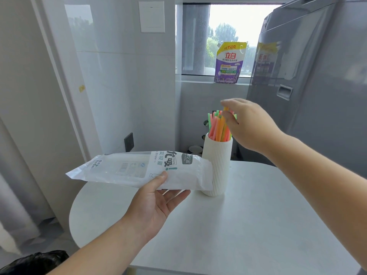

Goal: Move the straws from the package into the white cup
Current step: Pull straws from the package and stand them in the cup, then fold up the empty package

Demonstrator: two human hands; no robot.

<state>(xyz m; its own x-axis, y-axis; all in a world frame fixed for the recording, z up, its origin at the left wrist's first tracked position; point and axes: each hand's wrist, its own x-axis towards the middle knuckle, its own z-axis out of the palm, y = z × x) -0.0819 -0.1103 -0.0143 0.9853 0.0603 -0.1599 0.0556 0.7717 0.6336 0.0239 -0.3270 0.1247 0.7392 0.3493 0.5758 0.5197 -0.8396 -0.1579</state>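
Observation:
A ribbed white cup [218,165] stands upright on the white table [248,225], near its far edge. Several pink, orange and green straws [217,126] stick up out of it. My right hand [250,124] hovers at the straw tops, its blurred fingertips touching them from the right. My left hand [156,203] holds a white and clear plastic straw package [139,169] level above the table's left side, thumb on top and fingers underneath. The package looks flat and see-through, with no straws visible inside. Its right end overlaps the front of the cup.
A grey refrigerator [309,80] stands at the right behind the table. A purple detergent pouch [229,63] sits on the window sill at the back. A black bag [37,261] lies at the lower left, and tiled wall runs along the left.

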